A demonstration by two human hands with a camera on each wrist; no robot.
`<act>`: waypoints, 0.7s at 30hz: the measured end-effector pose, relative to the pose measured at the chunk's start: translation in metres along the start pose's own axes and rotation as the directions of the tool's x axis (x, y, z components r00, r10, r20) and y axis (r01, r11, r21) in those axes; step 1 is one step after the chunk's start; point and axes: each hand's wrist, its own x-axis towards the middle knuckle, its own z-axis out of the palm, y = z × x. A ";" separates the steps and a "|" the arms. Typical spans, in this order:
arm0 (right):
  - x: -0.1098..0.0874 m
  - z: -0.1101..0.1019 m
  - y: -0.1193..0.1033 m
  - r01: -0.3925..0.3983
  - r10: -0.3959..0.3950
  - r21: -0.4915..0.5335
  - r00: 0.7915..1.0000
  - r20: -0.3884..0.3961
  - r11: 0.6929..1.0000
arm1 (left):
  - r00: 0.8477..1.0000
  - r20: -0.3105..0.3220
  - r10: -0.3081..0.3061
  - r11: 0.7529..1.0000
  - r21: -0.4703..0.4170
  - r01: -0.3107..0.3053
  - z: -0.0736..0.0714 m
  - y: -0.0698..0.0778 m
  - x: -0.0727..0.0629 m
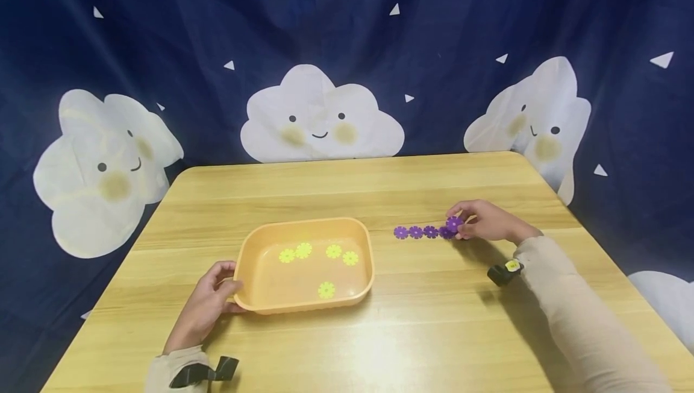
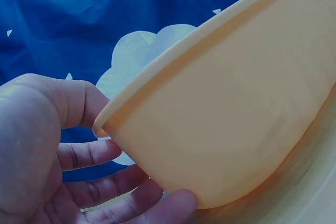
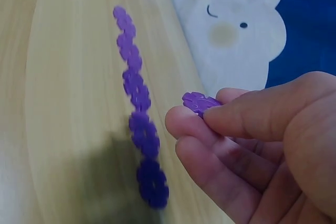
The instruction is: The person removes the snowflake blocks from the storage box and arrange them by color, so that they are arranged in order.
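My left hand (image 1: pixel 205 304) grips the left end of a yellow-orange plastic basin (image 1: pixel 303 308), thumb at the rim and fingers against the outer wall. The left wrist view shows that basin wall (image 2: pixel 226 114) close up. Inside lie several yellow snowflake discs (image 1: pixel 326 290). To the right, a purple snowflake disc (image 3: pixel 197 102) is pinched between thumb and fingertips of my right hand (image 1: pixel 488 220), raised just above the table. Below it, several purple snowflake discs (image 1: pixel 415 232) lie in a line on the wood; the right wrist view shows this row (image 3: pixel 140 90) lengthwise.
The wooden table (image 1: pixel 412 333) has rounded far corners. Behind it hangs a dark blue curtain (image 1: pixel 347 31) with white clouds and small triangles. Each wrist wears a black strap (image 1: pixel 505 272) over a beige sleeve (image 1: pixel 585 314).
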 end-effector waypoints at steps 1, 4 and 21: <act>-0.001 -0.001 0.002 -0.006 0.006 0.005 1.000 -0.003 1.000 | 1.000 0.000 0.001 1.000 -0.001 -0.001 0.000 0.000 0.000; -0.004 -0.004 0.009 -0.024 0.024 -0.001 1.000 -0.019 1.000 | 1.000 0.003 -0.001 1.000 -0.004 0.001 0.000 0.001 0.000; -0.022 -0.013 0.027 -0.032 0.024 -0.122 0.998 -0.066 0.992 | 1.000 -0.005 0.009 1.000 0.002 -0.009 0.000 0.000 -0.001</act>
